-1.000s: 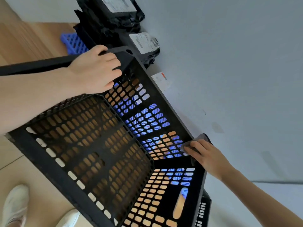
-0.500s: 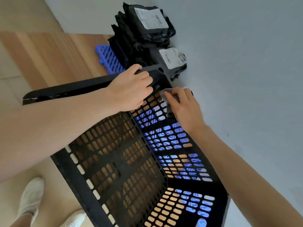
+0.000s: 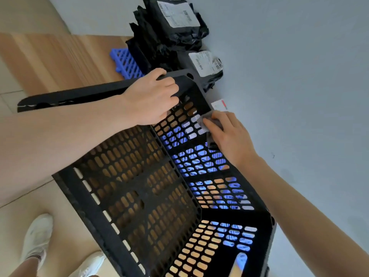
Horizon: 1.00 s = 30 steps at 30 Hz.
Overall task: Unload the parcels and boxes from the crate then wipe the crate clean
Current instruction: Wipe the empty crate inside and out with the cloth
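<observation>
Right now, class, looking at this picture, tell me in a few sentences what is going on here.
A person is cleaning a black perforated plastic crate, which is tilted up and has nothing inside. The left hand grips the crate's far rim, while the right hand holds a small grey cloth against the upper edge of a side wall. The black plastic-wrapped parcels with white labels sit piled beyond the crate, next to a blue plastic grid.

Head view, steeply downward, close.
</observation>
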Each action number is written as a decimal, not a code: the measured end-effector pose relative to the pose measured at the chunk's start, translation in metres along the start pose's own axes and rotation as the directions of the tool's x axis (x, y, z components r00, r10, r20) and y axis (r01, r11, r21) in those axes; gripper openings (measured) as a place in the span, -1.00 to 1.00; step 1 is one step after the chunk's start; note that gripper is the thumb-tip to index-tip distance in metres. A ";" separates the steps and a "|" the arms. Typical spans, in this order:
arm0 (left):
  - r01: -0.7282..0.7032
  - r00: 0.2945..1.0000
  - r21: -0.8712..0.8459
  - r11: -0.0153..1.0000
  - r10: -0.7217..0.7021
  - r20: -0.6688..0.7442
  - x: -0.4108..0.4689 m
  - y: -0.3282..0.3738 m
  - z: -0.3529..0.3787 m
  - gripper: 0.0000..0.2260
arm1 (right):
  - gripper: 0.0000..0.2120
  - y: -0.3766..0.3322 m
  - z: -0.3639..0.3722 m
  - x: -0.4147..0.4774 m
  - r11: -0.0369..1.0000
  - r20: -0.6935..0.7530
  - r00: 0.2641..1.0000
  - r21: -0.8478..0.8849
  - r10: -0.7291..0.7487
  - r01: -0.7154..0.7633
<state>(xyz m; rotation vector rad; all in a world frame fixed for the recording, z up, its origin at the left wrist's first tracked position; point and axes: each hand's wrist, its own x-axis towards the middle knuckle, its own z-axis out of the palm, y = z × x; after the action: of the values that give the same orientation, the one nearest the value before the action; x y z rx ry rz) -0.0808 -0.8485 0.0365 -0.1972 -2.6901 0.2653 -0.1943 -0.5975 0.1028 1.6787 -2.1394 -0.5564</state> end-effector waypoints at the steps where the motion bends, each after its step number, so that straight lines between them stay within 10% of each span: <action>1: -0.005 1.000 0.003 1.000 0.005 -0.014 0.000 0.000 0.000 -0.68 | -0.55 0.001 -0.004 -0.022 1.000 0.016 1.000 0.001 -0.001 0.001; 14: 0.015 0.993 -0.100 0.995 -0.027 -0.118 0.000 0.000 0.004 -0.65 | -0.33 0.016 -0.035 -0.221 0.998 0.320 0.947 0.061 -0.028 0.009; 30: 0.198 0.979 -0.155 0.968 -0.202 -0.015 0.004 0.005 -0.005 -0.43 | -0.54 -0.003 -0.001 -0.007 0.991 -0.014 0.997 0.106 0.082 -0.080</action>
<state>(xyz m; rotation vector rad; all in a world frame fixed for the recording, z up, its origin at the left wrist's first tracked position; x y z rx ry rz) -0.0817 -0.8423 0.0418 0.0257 -2.6742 -0.0055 -0.1901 -0.5911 0.1015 1.6347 -2.2480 -0.4104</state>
